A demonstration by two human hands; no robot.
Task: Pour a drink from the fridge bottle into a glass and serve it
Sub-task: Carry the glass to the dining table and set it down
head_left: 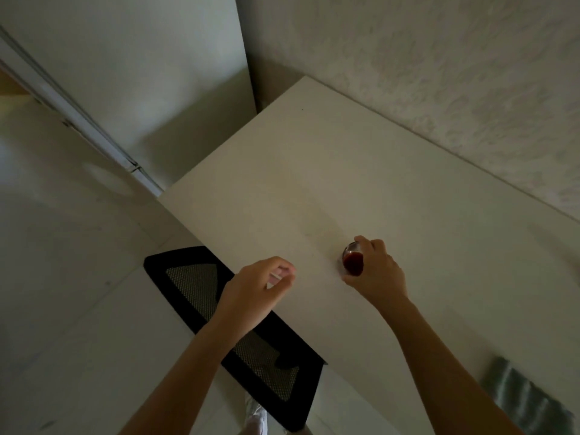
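While the white table (392,171) fills most of the view against a textured wall, a black mesh chair back (201,296) is tucked at its near edge. Near the table's front edge, the right hand (379,271) wraps around a glass (353,260) of dark red drink, fingers curled over the far side and thumb at the near side, so the glass sits at the hand's left, inside the grasp. It stands upright on the tabletop, long axis vertical, mouth facing up. To its left, the left hand (260,287) hovers above the table edge, fingers loosely curled, holding nothing.
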